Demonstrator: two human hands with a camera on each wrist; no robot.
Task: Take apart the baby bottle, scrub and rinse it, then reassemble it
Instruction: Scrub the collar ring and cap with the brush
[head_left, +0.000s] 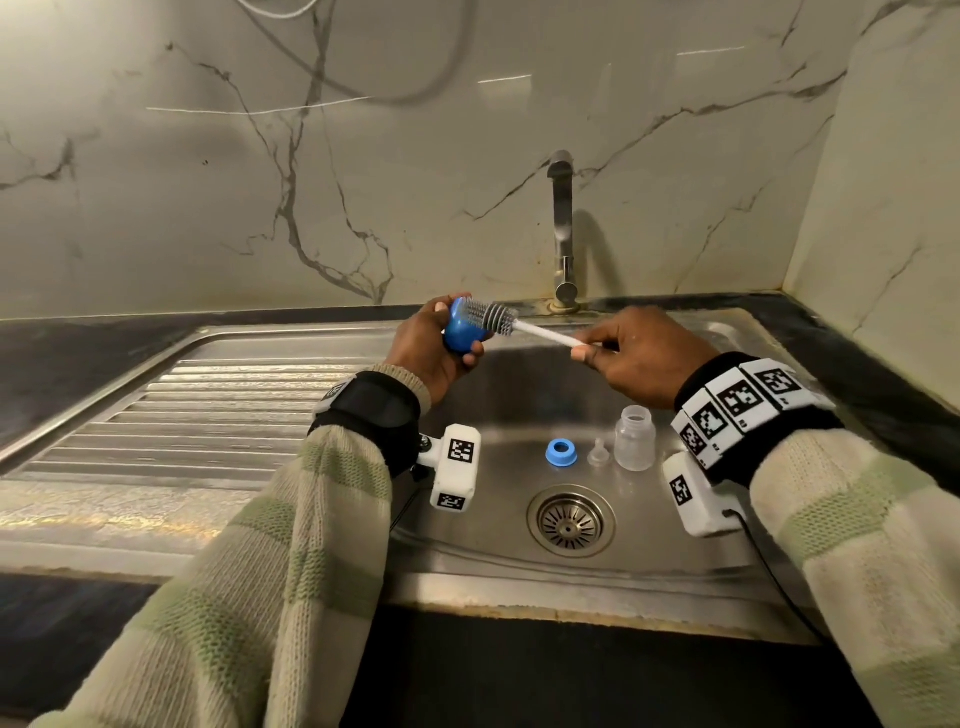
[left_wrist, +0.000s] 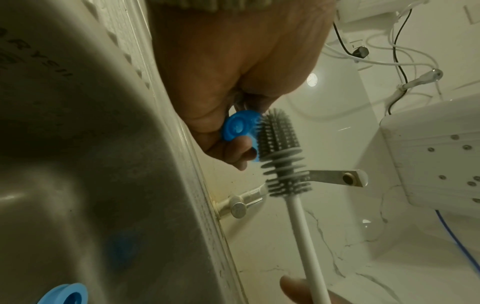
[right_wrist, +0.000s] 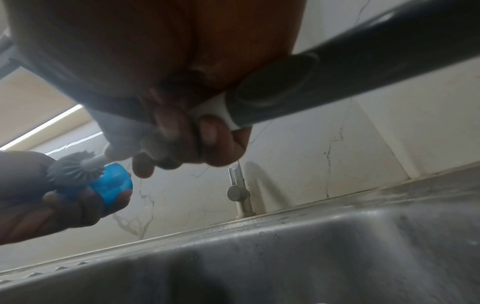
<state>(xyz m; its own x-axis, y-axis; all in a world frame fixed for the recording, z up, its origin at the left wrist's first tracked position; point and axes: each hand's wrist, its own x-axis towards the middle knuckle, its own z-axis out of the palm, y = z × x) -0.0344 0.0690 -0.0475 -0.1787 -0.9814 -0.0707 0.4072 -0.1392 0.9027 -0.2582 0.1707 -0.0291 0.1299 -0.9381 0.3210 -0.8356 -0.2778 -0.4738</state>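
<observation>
**Brush on the blue cap, above the sink**

We see both hands raised over the sink basin, just in front of the tap. Our left hand is curled round the blue cap; in the left wrist view the fingers wrap under it and the thumb side closes over the top, so this is a firm, narrow grip with the cap's flat face turned towards the camera. Our right hand pinches the white handle of the bottle brush between thumb and fingertips, the other fingers folded in below; from the right wrist view those fingers bunch tightly round the handle, and a dark grey end of it runs out past the hand to the upper right. The grey bristle head lies right against the side of the cap, touching it.

Down in the basin the other parts of the bottle stand in a row behind the drain: the blue ring on the left, the clear teat just beside it, and the clear bottle upright and open-mouthed on the right. None of the three is touched by either hand. The ribbed draining board stretches away to the left.
</observation>
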